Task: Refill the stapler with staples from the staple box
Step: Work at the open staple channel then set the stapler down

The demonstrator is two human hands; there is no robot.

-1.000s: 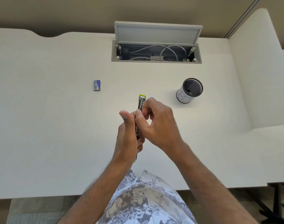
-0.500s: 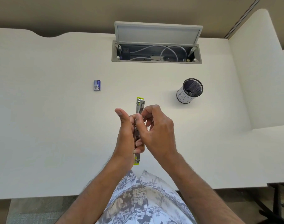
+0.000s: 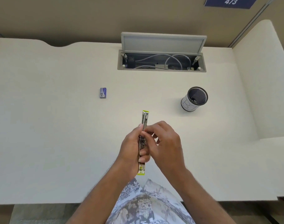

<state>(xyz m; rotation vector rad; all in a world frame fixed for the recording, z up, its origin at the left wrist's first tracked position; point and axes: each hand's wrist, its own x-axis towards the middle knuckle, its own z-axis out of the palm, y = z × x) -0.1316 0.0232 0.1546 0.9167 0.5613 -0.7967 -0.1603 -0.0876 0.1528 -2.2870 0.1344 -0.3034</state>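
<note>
A slim metal stapler (image 3: 145,118) with yellow-green ends is held lengthwise above the white desk (image 3: 57,126), spread open so its two halves form one long line. My left hand (image 3: 132,149) wraps around its middle from the left. My right hand (image 3: 166,143) touches the stapler's middle from the right with thumb and fingertips pinched at the metal channel. The small blue staple box (image 3: 103,92) lies alone on the desk, far to the upper left of both hands. Whether staples are in the channel is too small to tell.
A black mesh pen cup (image 3: 194,99) with a white label stands to the right of the stapler. An open cable hatch (image 3: 161,62) with grey wires sits at the back of the desk. A white partition (image 3: 264,78) rises on the right.
The stapler has swung open into one long line, its near end now showing below my left hand. Both hands have lowered slightly toward me.
</note>
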